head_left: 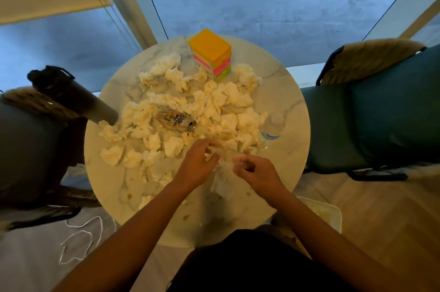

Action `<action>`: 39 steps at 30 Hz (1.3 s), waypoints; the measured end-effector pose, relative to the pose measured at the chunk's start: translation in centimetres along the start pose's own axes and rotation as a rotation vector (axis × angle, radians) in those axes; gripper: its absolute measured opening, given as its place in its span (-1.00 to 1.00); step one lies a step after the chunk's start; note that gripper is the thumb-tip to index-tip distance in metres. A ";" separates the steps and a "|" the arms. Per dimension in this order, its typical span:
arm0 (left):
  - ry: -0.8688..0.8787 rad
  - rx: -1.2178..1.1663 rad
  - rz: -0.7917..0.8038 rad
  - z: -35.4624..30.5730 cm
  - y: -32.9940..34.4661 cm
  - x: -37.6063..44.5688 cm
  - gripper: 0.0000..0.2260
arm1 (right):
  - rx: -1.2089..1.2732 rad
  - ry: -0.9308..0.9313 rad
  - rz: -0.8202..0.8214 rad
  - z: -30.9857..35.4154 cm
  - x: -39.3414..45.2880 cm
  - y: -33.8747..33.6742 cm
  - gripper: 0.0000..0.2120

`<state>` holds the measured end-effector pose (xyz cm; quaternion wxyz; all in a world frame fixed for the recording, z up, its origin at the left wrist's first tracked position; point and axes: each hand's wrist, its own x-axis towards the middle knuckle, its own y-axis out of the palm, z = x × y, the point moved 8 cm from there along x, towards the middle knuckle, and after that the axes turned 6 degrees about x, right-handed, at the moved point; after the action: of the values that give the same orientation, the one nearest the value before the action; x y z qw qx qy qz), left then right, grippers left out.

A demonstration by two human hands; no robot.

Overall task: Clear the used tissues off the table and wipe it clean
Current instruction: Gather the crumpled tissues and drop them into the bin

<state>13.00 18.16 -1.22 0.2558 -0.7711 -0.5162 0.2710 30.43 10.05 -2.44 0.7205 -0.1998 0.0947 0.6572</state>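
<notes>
Several crumpled white tissues (171,110) cover most of the round marble table (292,106). Near the table's front, my left hand (200,163) and my right hand (257,173) both pinch a thin clear plastic bag (222,178) between them. The bag lies crumpled against the tabletop and its mouth is hard to make out. Small brown stains (129,195) mark the bare marble near the front edge.
A crushed drink can (175,119) lies among the tissues. A clear water bottle (272,128) stands at the right, a stack of coloured sticky notes (210,53) at the back, a dark tumbler (71,96) at the left edge. Chairs flank the table; a white cord (81,239) lies on the floor.
</notes>
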 end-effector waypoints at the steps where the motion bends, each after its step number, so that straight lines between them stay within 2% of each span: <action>1: 0.110 0.116 0.009 -0.6 0.7 1.0 -0.81 | 0.003 0.012 -0.005 -0.7 -0.1 -0.9 -0.85; 3: 0.293 0.331 0.041 -1.9 2.7 2.6 -0.74 | 0.001 0.030 -0.005 -2.0 -0.4 -2.5 -0.85; 4: 0.326 0.414 0.051 -2.3 3.5 3.2 -0.71 | 0.000 0.036 -0.010 -2.6 -0.6 -3.3 -0.83; 9: 0.300 0.582 0.036 -3.0 6.0 5.1 -0.71 | 0.034 0.104 -0.106 -5.0 -1.2 -7.0 -0.79; 14: 0.251 0.529 0.003 -2.5 5.9 5.4 -0.68 | 0.034 0.045 -0.178 -4.9 -1.2 -8.6 -0.80; 18: 0.237 0.281 -0.121 -3.0 3.2 4.0 -0.76 | 0.045 0.056 -0.185 -5.0 -1.0 -8.4 -0.79; 20: 0.100 0.073 -0.200 -2.6 1.4 2.7 -0.82 | 0.058 0.092 -0.177 -4.9 -0.7 -7.9 -0.81; 22: -0.115 -0.178 -0.244 -1.1 0.1 1.2 -0.87 | 0.048 0.084 -0.167 -4.2 -0.6 -7.1 -0.82; 24: -0.240 -0.334 -0.281 0.4 -0.9 -0.2 -0.88 | 0.035 0.060 -0.161 -3.5 -0.4 -6.1 -0.82; 27: -0.342 -0.542 -0.305 2.2 -1.7 -1.9 -0.84 | 0.085 0.066 -0.143 -2.8 -0.4 -4.4 -0.83; 32: -0.634 -0.916 -0.313 4.1 -1.0 -4.7 -0.85 | 0.289 0.177 -0.052 -1.7 -1.4 -0.8 -0.81; 36: -0.734 -1.183 -0.285 4.5 -0.2 -6.3 -0.83 | 0.355 0.208 -0.036 -1.8 -2.6 1.0 -0.81; 39: -0.760 -1.382 -0.311 4.4 0.1 -7.1 -0.86 | 0.331 0.194 -0.108 -2.1 -3.2 1.4 -0.83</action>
<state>7.81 12.02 -3.37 -0.4379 -0.5294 -0.7204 0.0953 28.98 6.36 -3.23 0.7652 -0.1456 0.2597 0.5708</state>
